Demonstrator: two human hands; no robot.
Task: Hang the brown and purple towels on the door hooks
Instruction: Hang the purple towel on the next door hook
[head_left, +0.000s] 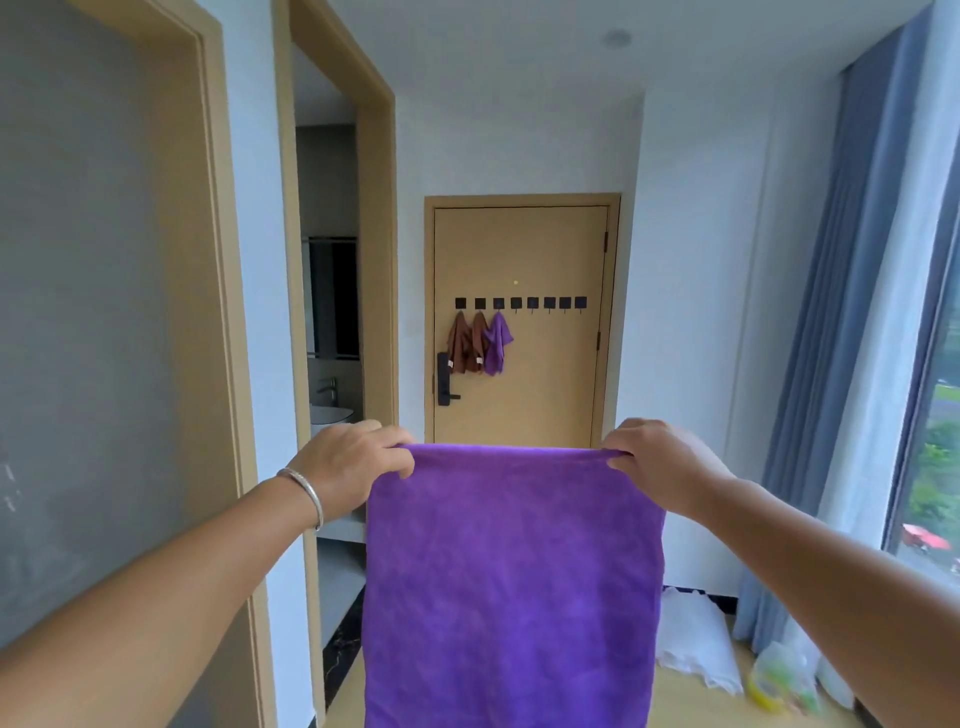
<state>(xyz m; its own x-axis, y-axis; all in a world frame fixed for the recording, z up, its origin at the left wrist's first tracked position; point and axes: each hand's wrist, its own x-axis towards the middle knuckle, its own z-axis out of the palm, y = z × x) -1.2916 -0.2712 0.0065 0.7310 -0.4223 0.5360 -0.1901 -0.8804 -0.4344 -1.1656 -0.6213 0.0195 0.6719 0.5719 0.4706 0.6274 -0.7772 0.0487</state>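
Observation:
A purple towel (511, 582) hangs flat in front of me, stretched by its top edge. My left hand (353, 460) pinches its top left corner and my right hand (657, 460) pinches its top right corner. Far ahead stands a tan door (550, 374) with a row of several black hooks (532, 303). Two brown towels (466, 343) hang on the leftmost hooks, and a small purple towel (496, 343) hangs on the third. The hooks further right are bare.
An open doorway (332, 322) on the left shows a sink and mirror. A grey wall panel (93, 312) fills the near left. Blue curtains (841, 364) and a window line the right. White bags (696, 639) and a green-yellow item (779, 680) lie on the floor at right.

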